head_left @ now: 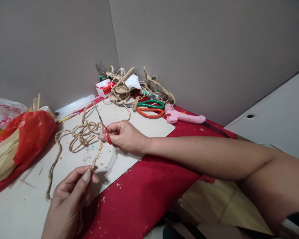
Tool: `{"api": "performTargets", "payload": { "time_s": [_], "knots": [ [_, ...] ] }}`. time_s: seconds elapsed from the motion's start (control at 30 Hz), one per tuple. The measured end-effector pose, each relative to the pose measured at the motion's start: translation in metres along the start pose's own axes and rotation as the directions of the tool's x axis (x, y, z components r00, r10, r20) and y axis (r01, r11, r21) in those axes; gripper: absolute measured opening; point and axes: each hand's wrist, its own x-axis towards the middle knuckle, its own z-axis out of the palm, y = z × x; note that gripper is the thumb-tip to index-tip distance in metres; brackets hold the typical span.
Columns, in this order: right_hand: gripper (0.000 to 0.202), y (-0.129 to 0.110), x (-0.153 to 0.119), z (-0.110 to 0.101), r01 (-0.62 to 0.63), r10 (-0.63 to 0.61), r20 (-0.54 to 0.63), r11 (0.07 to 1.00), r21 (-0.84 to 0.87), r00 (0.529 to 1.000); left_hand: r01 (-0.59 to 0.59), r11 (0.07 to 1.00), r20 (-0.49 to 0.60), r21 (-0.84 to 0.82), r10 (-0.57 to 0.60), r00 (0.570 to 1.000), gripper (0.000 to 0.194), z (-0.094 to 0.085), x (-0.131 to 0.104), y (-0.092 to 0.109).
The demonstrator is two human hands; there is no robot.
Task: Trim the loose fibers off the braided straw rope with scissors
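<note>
My left hand [76,189] pinches a braided straw cord [97,156] between thumb and fingers, near the front of the white board [119,159]. From there the cord runs up toward my right hand [124,136], which grips small red-handled scissors [106,132]. Their thin blades point up and away to the left, over the board. More of the cord lies in loose loops on the board, left of the scissors. Whether the cord touches the fingers of my right hand is hard to see.
A red plastic bag [37,132] with pale dried husks [5,156] sits at left. Behind the board are clear glue sticks [76,106], a tangled heap of braided cord [122,88], green-and-orange-handled scissors [150,113] and a pink glue gun [181,117]. Grey walls rise behind the red-covered table [149,186].
</note>
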Motion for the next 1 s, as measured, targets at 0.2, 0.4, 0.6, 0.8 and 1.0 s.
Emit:
{"api": "performTargets", "payload": {
  "time_s": [0.2, 0.4, 0.6, 0.8, 1.0],
  "knots": [
    [0.041, -0.005, -0.011, -0.008, 0.214, -0.174, 0.139, 0.903, -0.372, 0.975, -0.076, 0.994, -0.045, -0.078, 0.072, 0.996, 0.032, 0.004, 0.002, 0.004],
    [0.032, -0.005, -0.024, -0.006, 0.473, -0.129, 0.455, 0.243, -0.847, 0.881, -0.094, 0.987, -0.057, -0.131, 0.087, 0.995, 0.031, 0.001, 0.002, 0.005],
    [0.044, -0.008, -0.022, -0.004, 0.47, -0.026, 0.47, -0.008, -0.883, 0.882, -0.067, 0.985, -0.042, -0.156, 0.062, 0.997, 0.035, -0.007, 0.007, -0.001],
    [0.043, -0.011, -0.023, -0.003, 0.459, 0.026, 0.458, -0.051, -0.887, 0.888, -0.072, 0.989, -0.106, -0.126, 0.059, 0.993, 0.034, -0.008, 0.007, 0.0],
    [0.041, -0.012, -0.024, 0.0, 0.467, 0.072, 0.463, -0.048, -0.883, 0.883, -0.06, 0.985, -0.09, -0.162, 0.046, 0.995, 0.033, -0.007, 0.008, 0.002]
  ]
}}
